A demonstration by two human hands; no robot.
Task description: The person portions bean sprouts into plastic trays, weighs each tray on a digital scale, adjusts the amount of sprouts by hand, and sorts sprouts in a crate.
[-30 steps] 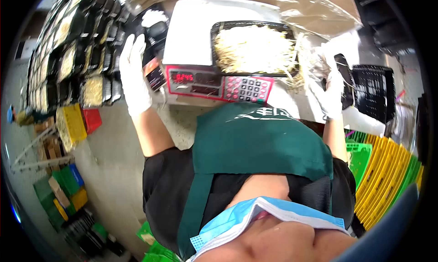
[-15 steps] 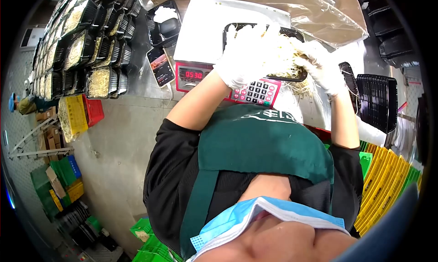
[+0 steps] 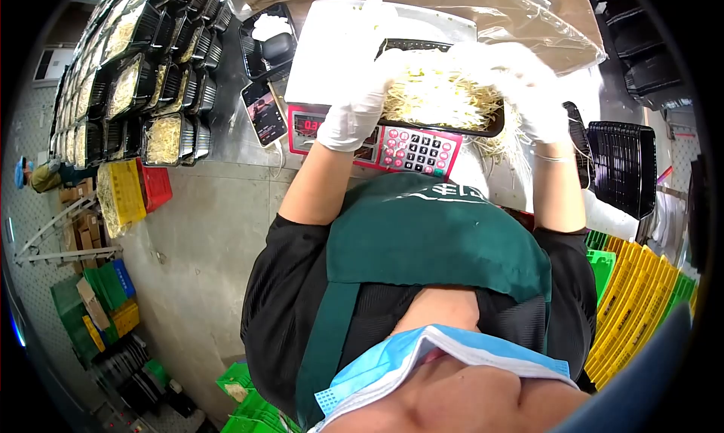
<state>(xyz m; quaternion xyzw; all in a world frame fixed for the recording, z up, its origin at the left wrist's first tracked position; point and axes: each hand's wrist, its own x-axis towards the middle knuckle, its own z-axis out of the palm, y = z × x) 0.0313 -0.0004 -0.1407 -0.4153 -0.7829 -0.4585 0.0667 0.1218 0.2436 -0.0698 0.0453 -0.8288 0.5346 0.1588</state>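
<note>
A black plastic tray point(image 3: 441, 128) full of pale bean sprouts point(image 3: 437, 93) sits on a white-topped digital scale point(image 3: 324, 56) with a red keypad front. My left hand point(image 3: 358, 101), in a white glove, is at the tray's left end. Its fingers look stretched and apart, one part reaching up over the scale top, another at the tray's corner. My right hand point(image 3: 524, 86), also gloved, lies over the tray's right end and far edge. Glare and blur hide its fingertips. Loose sprouts point(image 3: 505, 142) hang below the tray's right corner.
Stacked sprout-filled trays point(image 3: 128, 78) stand at the left. A phone point(image 3: 264, 112) and a black tray with a dark object point(image 3: 279, 47) lie beside the scale. Nested black trays point(image 3: 622, 169) are on the right. Clear plastic sheeting point(image 3: 528, 18) covers the back; yellow crates point(image 3: 633, 305) stand lower right.
My left hand has moved left, off the middle of the tray, uncovering the sprouts. My right hand has shifted slightly left and up over the tray. The scale's red reading has changed.
</note>
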